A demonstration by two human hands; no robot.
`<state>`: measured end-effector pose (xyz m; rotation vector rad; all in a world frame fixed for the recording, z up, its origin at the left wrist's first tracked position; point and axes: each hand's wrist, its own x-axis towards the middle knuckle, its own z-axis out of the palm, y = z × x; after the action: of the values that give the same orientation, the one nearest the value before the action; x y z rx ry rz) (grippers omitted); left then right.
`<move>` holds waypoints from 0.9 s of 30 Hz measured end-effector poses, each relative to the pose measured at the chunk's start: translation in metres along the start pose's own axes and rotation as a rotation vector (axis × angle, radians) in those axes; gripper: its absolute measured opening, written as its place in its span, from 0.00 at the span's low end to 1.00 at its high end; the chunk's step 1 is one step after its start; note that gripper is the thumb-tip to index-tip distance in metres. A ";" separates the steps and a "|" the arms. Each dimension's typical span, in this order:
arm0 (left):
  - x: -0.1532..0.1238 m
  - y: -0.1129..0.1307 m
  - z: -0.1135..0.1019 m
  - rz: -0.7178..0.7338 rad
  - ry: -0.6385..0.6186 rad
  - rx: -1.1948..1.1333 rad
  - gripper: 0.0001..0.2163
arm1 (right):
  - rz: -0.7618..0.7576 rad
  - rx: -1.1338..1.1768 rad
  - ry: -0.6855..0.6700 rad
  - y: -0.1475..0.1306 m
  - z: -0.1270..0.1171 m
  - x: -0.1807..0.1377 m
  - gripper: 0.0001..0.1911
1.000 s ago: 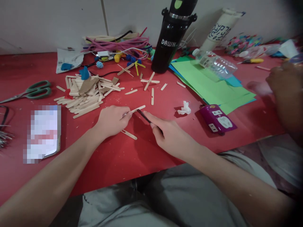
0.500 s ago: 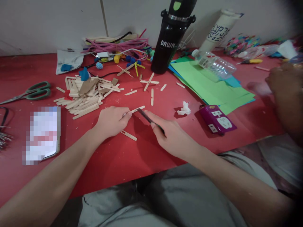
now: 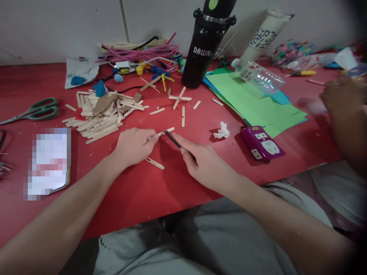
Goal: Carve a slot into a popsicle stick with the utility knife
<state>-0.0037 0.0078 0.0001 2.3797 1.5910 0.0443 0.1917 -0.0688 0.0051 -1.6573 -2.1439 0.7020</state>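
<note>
Pinched in my left hand (image 3: 134,147) is a wooden craft stick (image 3: 169,130), its free end sticking out to the right. My right hand (image 3: 202,158) is closed around a dark, slim cutter knife (image 3: 172,139), whose tip touches the stick just past my left fingertips. Much of the knife's handle is hidden in my palm. Below my left hand lies another craft stick (image 3: 155,163) with a slot in it. A notched stick (image 3: 183,116) and two crossed sticks (image 3: 179,98) rest on the red table beyond my hands.
A pile of craft sticks (image 3: 100,120), green-handled scissors (image 3: 43,110) and a phone (image 3: 50,164) lie left. Behind stands a black bottle (image 3: 200,49). Green paper (image 3: 252,103), a plastic bottle (image 3: 262,78) and a purple adapter (image 3: 262,143) are right, near another person's hand (image 3: 341,95).
The whole view has shifted slightly. Both hands keep their grip, and the blade has stayed at nearly the same spot on the stick.
</note>
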 end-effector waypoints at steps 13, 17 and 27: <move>0.000 0.000 0.001 -0.006 0.008 -0.009 0.17 | -0.026 -0.052 0.008 -0.001 0.001 -0.001 0.31; 0.000 0.000 0.001 -0.010 0.006 -0.013 0.17 | -0.021 -0.043 0.006 -0.001 0.001 -0.001 0.30; 0.000 0.000 0.000 -0.011 0.000 -0.028 0.18 | -0.009 0.044 0.016 0.002 0.000 -0.002 0.30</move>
<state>-0.0042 0.0077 0.0002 2.3496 1.5931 0.0635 0.1941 -0.0700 0.0037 -1.6242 -2.1083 0.7263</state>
